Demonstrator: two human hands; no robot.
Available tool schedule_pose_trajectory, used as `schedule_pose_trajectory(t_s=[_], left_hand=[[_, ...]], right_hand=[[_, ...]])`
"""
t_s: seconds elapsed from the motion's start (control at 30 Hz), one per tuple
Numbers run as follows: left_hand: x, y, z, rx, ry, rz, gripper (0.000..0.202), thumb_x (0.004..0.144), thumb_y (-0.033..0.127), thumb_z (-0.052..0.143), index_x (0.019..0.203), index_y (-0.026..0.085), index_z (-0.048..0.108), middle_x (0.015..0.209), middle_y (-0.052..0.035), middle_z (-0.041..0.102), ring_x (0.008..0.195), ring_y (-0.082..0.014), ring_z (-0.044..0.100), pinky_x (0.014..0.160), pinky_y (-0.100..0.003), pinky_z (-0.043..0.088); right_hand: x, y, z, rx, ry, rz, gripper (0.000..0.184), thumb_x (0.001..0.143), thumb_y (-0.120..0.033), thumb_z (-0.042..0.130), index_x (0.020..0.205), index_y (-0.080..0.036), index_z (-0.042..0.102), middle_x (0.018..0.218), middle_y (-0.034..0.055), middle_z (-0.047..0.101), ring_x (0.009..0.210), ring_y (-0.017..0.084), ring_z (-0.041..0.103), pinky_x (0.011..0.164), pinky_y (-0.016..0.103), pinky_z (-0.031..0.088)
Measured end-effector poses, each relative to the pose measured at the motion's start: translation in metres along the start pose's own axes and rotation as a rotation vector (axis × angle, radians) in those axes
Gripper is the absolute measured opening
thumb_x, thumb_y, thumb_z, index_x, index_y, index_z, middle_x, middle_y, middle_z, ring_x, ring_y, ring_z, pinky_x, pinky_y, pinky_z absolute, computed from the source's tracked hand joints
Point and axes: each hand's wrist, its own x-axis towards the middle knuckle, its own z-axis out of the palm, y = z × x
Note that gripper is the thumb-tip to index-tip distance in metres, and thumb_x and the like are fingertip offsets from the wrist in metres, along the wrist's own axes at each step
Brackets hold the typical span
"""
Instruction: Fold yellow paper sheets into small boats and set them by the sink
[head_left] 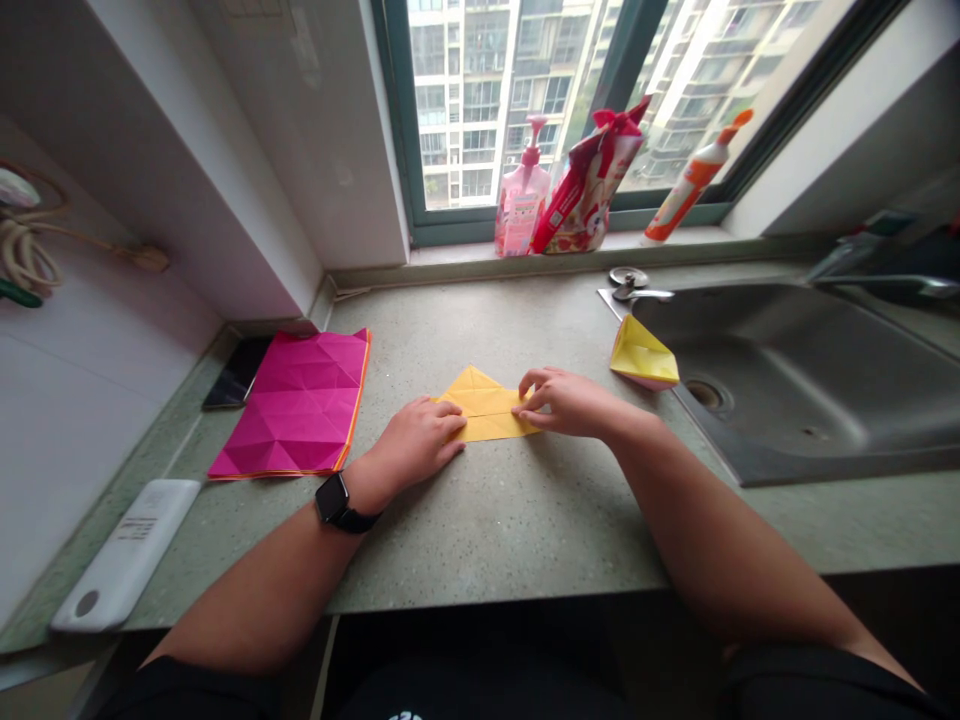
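A folded sheet of yellow-orange origami paper [491,410] lies on the counter in front of me, with a pointed flap at its far side and a crease running across it. My left hand [424,438] rests on its left end, fingers laid over the paper and thumb by the near edge. At the right end, my right hand [566,402] has its thumb and fingertips bent together on the paper. Beside the sink corner stands a yellow folded paper piece [643,354], touched by neither hand.
Creased magenta paper sheets [300,405] are stacked at left, partly over a dark phone [238,372]. A white oblong device [127,555] lies nearer. The steel sink [795,380] is at right. A pump bottle [520,205], red bag [589,190] and orange-white bottle [686,190] line the windowsill.
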Motion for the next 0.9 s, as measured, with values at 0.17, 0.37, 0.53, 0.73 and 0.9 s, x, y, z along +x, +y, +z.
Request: schedule_pose_trajectory(t_s=[0.17,0.37,0.53,0.73,0.9], left_hand=[[0.001,0.000,-0.001,0.009,0.001,0.011,0.011,0.103,0.026,0.074,0.112,0.020,0.074,0.124,-0.0094,0.079,0.111,-0.0273,0.073,0.104,-0.045,0.055],[0.002,-0.003,0.004,0.000,0.053,0.020,0.010,0.101,0.027,0.076,0.108,0.020,0.074,0.121,-0.0094,0.078,0.108,-0.0275,0.071,0.099,-0.044,0.055],[0.004,-0.005,0.007,-0.009,0.080,0.049,0.007,0.102,0.025,0.071,0.105,0.020,0.076,0.116,-0.0091,0.078,0.105,-0.0267,0.071,0.098,-0.043,0.055],[0.002,-0.007,0.008,-0.039,0.220,-0.008,0.019,0.104,0.025,0.069,0.121,0.021,0.076,0.119,-0.0099,0.078,0.109,-0.0286,0.071,0.102,-0.048,0.055],[0.000,-0.017,0.014,-0.089,0.422,-0.218,0.063,0.102,0.042,0.074,0.157,0.022,0.053,0.151,-0.0172,0.064,0.135,-0.0365,0.064,0.113,-0.055,0.054]], right_hand=[[-0.003,0.012,-0.009,-0.012,0.100,0.172,0.031,0.103,-0.038,0.064,0.082,-0.026,0.084,0.105,0.0063,0.080,0.086,0.021,0.072,0.077,0.035,0.052],[0.006,0.011,0.008,0.047,0.212,0.277,0.025,0.100,-0.045,0.072,0.113,-0.025,0.082,0.118,0.0101,0.077,0.097,0.025,0.073,0.084,0.038,0.056],[0.010,0.009,0.020,0.082,0.161,0.244,0.010,0.095,-0.034,0.078,0.099,-0.025,0.081,0.115,0.0109,0.076,0.099,0.027,0.073,0.087,0.040,0.057],[0.012,0.008,0.022,0.243,0.245,0.235,0.004,0.092,-0.020,0.073,0.090,-0.024,0.075,0.102,0.0059,0.075,0.084,0.020,0.074,0.079,0.034,0.058],[0.013,-0.003,0.021,0.393,0.415,0.103,0.003,0.095,-0.024,0.069,0.095,-0.024,0.072,0.102,0.0045,0.074,0.075,0.016,0.071,0.068,0.030,0.059]])
